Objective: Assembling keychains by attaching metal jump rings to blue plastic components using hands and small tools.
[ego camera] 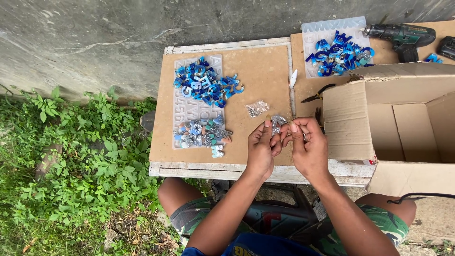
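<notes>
both hands – left hand [260, 149], right hand [308, 147] – pinch silver glitter piece [278, 122] at frame centre, orientation unclear.

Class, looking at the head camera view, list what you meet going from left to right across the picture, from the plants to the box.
Green plants → pile of blue letters → small clear bag → left hand → right hand → open cardboard box.

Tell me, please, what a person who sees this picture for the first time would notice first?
Most likely the two hands at the middle: the left hand and right hand meet over a small glittery silver piece pinched between their fingers. Next come the heaps of shiny blue letter shapes on the brown board to the left of the hands. A big open cardboard box stands at the right.
</notes>
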